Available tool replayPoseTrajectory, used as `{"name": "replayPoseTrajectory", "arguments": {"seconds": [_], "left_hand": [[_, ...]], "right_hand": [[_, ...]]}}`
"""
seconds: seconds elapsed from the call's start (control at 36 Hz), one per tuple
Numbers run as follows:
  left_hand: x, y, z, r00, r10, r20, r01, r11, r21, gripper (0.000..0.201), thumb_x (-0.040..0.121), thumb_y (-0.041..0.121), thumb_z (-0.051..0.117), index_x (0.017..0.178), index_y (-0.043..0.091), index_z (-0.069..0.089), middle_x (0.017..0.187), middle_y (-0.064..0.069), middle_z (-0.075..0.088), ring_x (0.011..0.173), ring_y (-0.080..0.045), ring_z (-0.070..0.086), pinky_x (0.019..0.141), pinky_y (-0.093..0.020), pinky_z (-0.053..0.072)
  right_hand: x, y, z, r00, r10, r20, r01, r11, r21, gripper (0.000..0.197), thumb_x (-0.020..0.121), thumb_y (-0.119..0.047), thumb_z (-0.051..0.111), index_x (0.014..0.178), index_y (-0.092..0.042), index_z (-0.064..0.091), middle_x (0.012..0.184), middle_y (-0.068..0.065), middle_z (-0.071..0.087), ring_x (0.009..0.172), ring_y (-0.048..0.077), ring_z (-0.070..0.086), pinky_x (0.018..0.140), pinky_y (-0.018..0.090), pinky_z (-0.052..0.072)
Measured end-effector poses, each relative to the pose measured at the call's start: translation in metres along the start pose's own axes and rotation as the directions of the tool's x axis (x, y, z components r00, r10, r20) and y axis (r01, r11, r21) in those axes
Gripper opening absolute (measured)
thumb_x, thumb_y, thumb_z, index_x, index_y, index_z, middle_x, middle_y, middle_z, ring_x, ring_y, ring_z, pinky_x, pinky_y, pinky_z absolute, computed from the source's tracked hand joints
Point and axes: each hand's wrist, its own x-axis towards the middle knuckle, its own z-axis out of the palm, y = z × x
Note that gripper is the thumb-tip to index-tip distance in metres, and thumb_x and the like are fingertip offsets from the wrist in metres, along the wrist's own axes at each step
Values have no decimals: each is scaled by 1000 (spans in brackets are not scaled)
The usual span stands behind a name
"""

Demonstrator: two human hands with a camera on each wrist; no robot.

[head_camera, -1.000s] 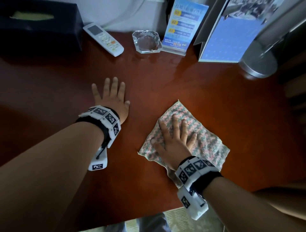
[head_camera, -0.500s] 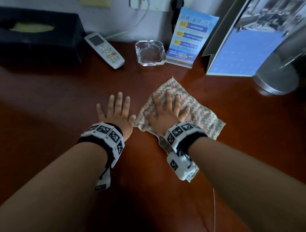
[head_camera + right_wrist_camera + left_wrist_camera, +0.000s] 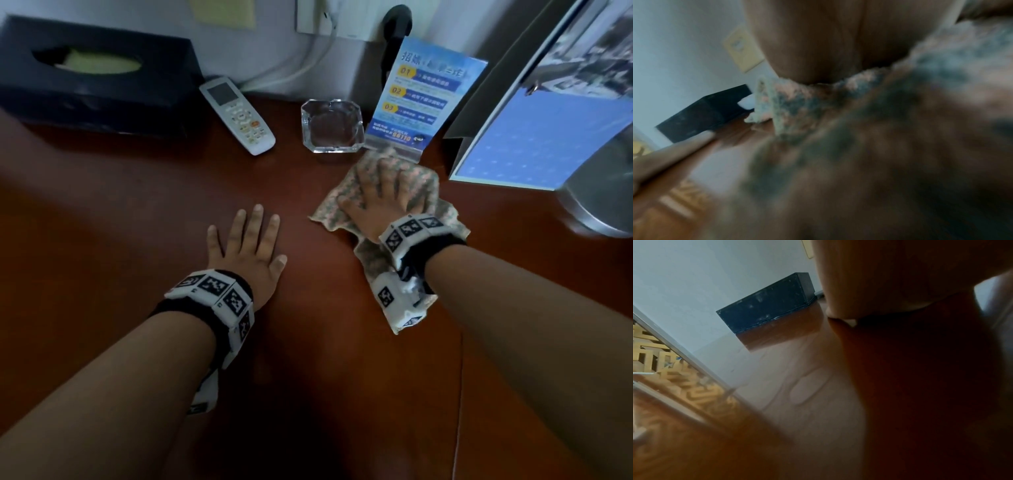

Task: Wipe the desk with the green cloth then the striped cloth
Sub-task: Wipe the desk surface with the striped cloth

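The right hand (image 3: pixel 383 198), fingers spread flat, has pushed the striped cloth (image 3: pixel 416 186) from mid-surface up to the back edge, touching the blue sign stand (image 3: pixel 424 96). The left hand (image 3: pixel 248 246) stays splayed on the surface (image 3: pixel 120 222). Second wipe seems underway.

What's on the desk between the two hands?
Nothing: the head view shows bare desk between the left hand and the right hand on the striped cloth.

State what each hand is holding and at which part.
Nothing is gripped. The right hand presses flat on the middle of the striped cloth, fingers straight. The left hand lies flat on the bare desk.
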Motion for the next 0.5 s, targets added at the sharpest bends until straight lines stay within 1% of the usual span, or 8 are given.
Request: {"name": "replayPoseTrajectory", "arguments": {"seconds": [0.06, 0.11, 0.17, 0.22, 0.31, 0.39, 0.5], "left_hand": [[0, -1, 0, 1000, 7, 12, -7, 1000, 6, 61, 98, 47, 10, 145, 28, -24, 153, 4, -29, 142, -18, -24, 113, -53, -9], [0, -1, 0, 1000, 14, 10, -14, 1000, 15, 61, 98, 47, 8, 145, 28, -25, 153, 3, -29, 142, -18, -24, 113, -54, -9], [-1, -1, 1, 1000, 17, -4, -17, 1000, 22, 61, 98, 47, 8, 145, 27, -25, 154, 2, -29, 142, -19, -23, 112, -54, -9], [-1, -1, 1, 1000, 20, -5, -20, 1000, 21, 60, 98, 47, 7, 145, 27, -25, 154, 2, -29, 142, -19, -23, 112, -54, -9], [-1, -2, 1, 1000, 29, -4, -29, 1000, 12, 60, 98, 47, 7, 145, 27, -24, 153, 2, -29, 142, -19, -24, 112, -55, -10], [-2, -2, -1, 999, 30, 16, -31, 1000, 4, 59, 98, 48, 7, 146, 28, -22, 153, 3, -31, 141, -19, -26, 112, -55, -11], [-1, -2, -3, 999, 28, 44, -29, 999, 25, 59, 99, 46, 10, 150, 23, -9, 152, 1, -32, 141, -20, -28, 111, -55, -12]], "right_hand": [[-1, 16, -6, 998, 62, -24, -61, 997, 50, 72, 93, -64, 32, 148, -44, -9, 157, -8, -24, 142, 30, -25, 110, 57, -14], [-4, 23, -8, 992, 117, -47, -115, 992, 50, 71, 93, -64, 31, 149, -42, -7, 158, -7, -22, 143, 32, -23, 111, 55, -13], [-8, 18, -6, 986, 159, -45, -157, 987, 42, 70, 94, -62, 29, 150, -39, -6, 158, -5, -21, 143, 32, -23, 110, 57, -13], [-11, 5, -1, 985, 163, -49, -161, 986, 43, 71, 93, -60, 29, 151, -36, -5, 158, -3, -19, 143, 33, -22, 111, 61, -11], [-15, -27, 11, 998, 51, -32, -52, 998, -18, 69, 94, -57, 31, 151, -35, -1, 159, -3, -15, 144, 31, -21, 109, 63, -12], [-21, -65, 24, 999, -44, 3, 44, 997, -64, 64, 97, -52, 27, 152, -33, -1, 159, -3, -15, 143, 29, -22, 109, 64, -13], [-17, -90, 32, 986, -160, 49, 164, 983, -88, 59, 99, -51, 20, 151, -36, -4, 158, -4, -20, 142, 30, -25, 106, 65, -16]]}}
